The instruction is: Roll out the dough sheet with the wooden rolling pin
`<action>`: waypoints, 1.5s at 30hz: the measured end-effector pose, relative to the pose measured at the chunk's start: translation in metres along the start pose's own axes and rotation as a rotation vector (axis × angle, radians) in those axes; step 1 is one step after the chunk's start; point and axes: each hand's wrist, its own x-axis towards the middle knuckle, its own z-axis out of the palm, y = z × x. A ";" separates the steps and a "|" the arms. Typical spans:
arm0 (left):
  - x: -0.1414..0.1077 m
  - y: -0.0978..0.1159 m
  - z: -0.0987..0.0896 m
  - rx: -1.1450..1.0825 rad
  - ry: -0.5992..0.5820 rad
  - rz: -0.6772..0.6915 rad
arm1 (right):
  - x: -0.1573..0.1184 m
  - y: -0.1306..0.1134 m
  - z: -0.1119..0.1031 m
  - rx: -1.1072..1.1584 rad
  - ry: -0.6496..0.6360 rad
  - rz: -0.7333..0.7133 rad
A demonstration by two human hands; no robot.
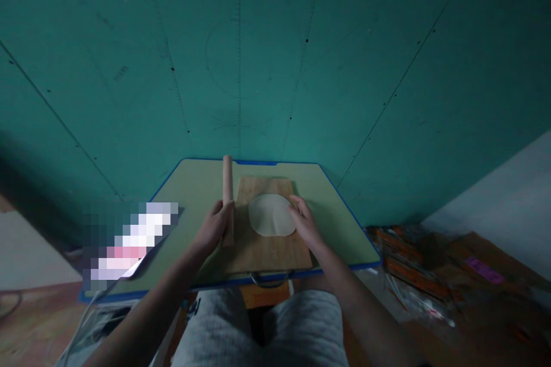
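Left hand (pixel 216 221): wrapped round your pin (pixel 228 176) | right hand (pixel 302 218): pinching dough (pixel 269 215) by its right edge on the board (pixel 269 257) | keep your pinch light; dough could tear

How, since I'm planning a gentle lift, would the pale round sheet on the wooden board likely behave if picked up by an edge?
The pale round sheet would probably flop, as it looks thin and lies flat on the wooden board. Its faint crease suggests it may fold easily. Lying flat, it seems unlikely to roll.
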 end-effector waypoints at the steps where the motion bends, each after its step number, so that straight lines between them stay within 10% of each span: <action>1: -0.003 0.001 0.002 -0.013 -0.016 -0.018 | -0.001 -0.001 0.001 0.005 -0.004 0.011; 15: -0.016 0.002 -0.026 0.024 0.010 -0.077 | -0.017 -0.022 0.027 0.129 -0.139 0.032; 25: -0.019 0.011 -0.053 0.699 -0.256 0.261 | -0.028 -0.022 -0.016 0.079 0.012 -0.097; 32: -0.026 0.018 -0.036 0.935 -0.379 0.412 | -0.022 -0.039 -0.030 0.020 0.038 -0.164; 45: 0.019 0.048 -0.015 1.103 -0.261 0.549 | 0.048 -0.059 -0.025 -0.428 -0.254 -0.227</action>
